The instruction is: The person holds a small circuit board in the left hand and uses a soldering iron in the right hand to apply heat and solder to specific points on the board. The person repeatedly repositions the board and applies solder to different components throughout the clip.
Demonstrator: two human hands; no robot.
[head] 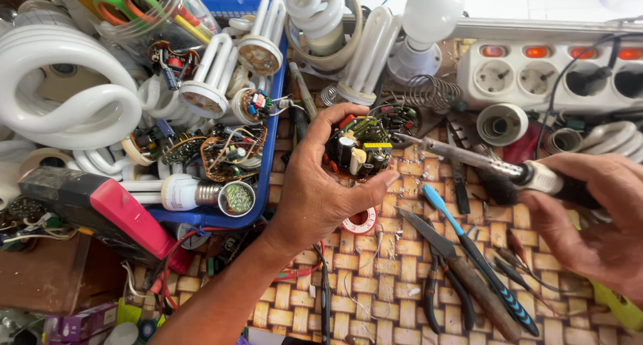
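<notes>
The left hand (321, 184) is cupped around a small round circuit board (358, 151), fingers curled on its rim and thumb along the near edge, holding it component side up above the woven mat (375, 278), just right of the blue tray (271, 151) full of lamp tubes and other boards. The right hand (596, 211) is wrapped shut on the handle of a soldering iron (469, 159), whose metal tip reaches in to the board's right edge; whether it touches a joint cannot be told. The board looks light and stiff but fragile: its 1 dark capacitor, yellow block and thin wire leads would likely bend or snap under pressure, so the bare rim, as held now, seems the safest place to grip. The iron is best held only at its insulated handle, since the shaft is probably hot. Pliers (442, 291) and a blue-handled tool (479, 258) lie on the mat between the hands, and a power strip (522, 77) sits behind.
</notes>
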